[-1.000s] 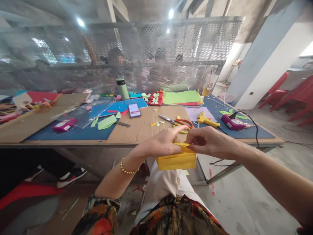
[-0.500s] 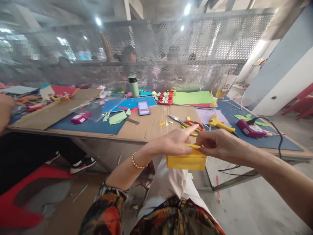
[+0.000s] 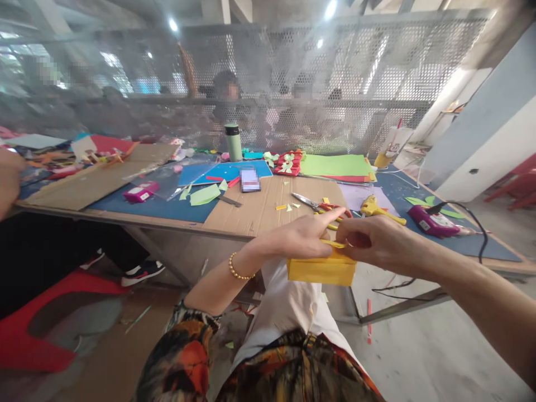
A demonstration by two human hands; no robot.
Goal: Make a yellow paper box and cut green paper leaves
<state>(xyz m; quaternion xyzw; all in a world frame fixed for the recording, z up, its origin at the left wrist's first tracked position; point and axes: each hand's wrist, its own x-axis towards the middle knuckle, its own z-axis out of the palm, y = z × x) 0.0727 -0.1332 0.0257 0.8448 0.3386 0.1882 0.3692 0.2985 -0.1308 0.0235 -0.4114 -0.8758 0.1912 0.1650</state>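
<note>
A small yellow paper box [image 3: 321, 271] is held just off the table's front edge, above my lap. My left hand [image 3: 299, 234] grips its upper left part, index finger pointing out to the right. My right hand [image 3: 368, 239] pinches the top of the box on the right, thumb and fingers pressed together at a yellow flap. The fingertips hide part of the box top. Just beyond my hands lie scissors [image 3: 305, 201] with red and yellow handles, partly covered by the left hand. A yellow glue gun [image 3: 379, 211] rests to the right of them.
On the cardboard sheet [image 3: 268, 218] are paper scraps and a phone [image 3: 250, 181]. Behind stand a green bottle [image 3: 233, 144] and a drink cup [image 3: 387, 148]. A purple device [image 3: 433, 220] with a black cable sits right, another purple device [image 3: 141, 192] left. Another person's arm [image 3: 9, 178] shows at far left.
The view has shifted slightly, so the table things appear a little right and higher. Both hands stay on the yellow box; its top flap looks slightly lower and flatter.
</note>
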